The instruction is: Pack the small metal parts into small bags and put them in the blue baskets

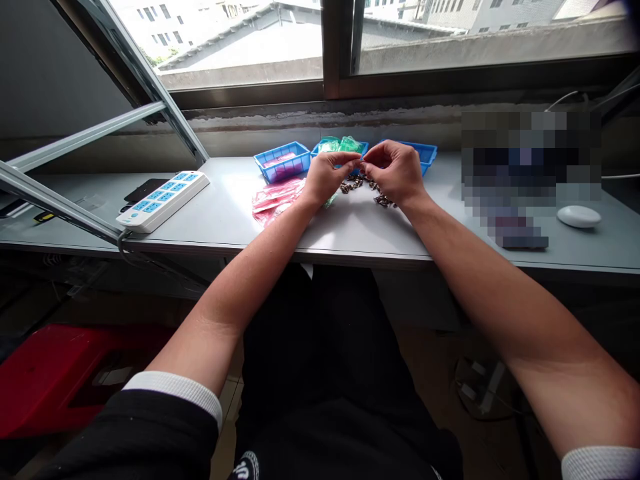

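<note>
**Two hands meet in a close pinch above a dark chain**

The left hand (324,175) and right hand (400,172) come together over the desk (345,230), thumb and forefinger of each closed to a narrow pinch, the fingertips almost meeting. A dark chain (351,184) lies in loose bends beneath them, one part below the left fingers and another below the right. It runs up towards both sets of fingertips, so each hand seems to have hold of a piece of it; the exact spot gripped is too small to make out. Bringing the tips this close probably lets each hand steady the piece for the other, while the slack resting on the desk likely keeps weight off the fingers.

Blue baskets stand in a row behind the hands, near the window wall. The left basket (300,164) holds pink packets, the middle basket (315,151) holds green packets (350,144), and the right basket (428,156) is partly hidden by the right hand, its contents unclear. Such a row probably keeps the colours apart and within reach. More pink packets (273,200) lie flat beside the left forearm. The power strip (163,200) and white mouse (579,217) sit well off to either side, which leaves elbow room.
</note>
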`<move>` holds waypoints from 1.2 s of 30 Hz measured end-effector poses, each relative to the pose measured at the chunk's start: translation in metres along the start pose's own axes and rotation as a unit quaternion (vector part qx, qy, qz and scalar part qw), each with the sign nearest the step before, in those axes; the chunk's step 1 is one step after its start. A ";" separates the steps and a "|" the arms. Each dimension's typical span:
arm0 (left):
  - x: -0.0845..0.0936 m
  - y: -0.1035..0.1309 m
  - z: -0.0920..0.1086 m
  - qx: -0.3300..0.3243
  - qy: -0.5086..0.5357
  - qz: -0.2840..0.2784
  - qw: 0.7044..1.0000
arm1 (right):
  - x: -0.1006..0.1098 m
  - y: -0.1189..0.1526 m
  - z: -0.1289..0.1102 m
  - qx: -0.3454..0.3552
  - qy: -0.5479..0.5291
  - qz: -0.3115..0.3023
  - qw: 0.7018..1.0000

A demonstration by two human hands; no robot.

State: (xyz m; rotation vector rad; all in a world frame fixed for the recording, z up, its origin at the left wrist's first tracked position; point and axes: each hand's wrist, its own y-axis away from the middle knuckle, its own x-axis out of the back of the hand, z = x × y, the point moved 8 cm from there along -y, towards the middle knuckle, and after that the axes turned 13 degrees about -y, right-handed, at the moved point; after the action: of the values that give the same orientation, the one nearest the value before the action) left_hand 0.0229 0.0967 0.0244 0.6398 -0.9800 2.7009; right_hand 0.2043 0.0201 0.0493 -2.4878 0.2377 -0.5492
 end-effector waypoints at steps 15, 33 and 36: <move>-0.008 0.005 -0.001 0.007 0.014 -0.048 0.999 | 0.001 -0.001 -0.003 0.019 0.000 0.013 1.000; -0.002 0.010 0.010 0.002 0.004 -0.010 1.000 | 0.004 -0.002 0.010 0.003 -0.047 0.006 0.999; -0.001 0.010 0.009 0.007 0.002 -0.007 1.000 | 0.003 -0.001 0.009 0.001 -0.036 -0.005 0.999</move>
State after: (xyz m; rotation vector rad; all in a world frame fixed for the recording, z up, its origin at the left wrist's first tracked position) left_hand 0.0241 0.0832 0.0245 0.6423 -0.9542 2.6980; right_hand 0.2114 0.0249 0.0442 -2.5017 0.1972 -0.4627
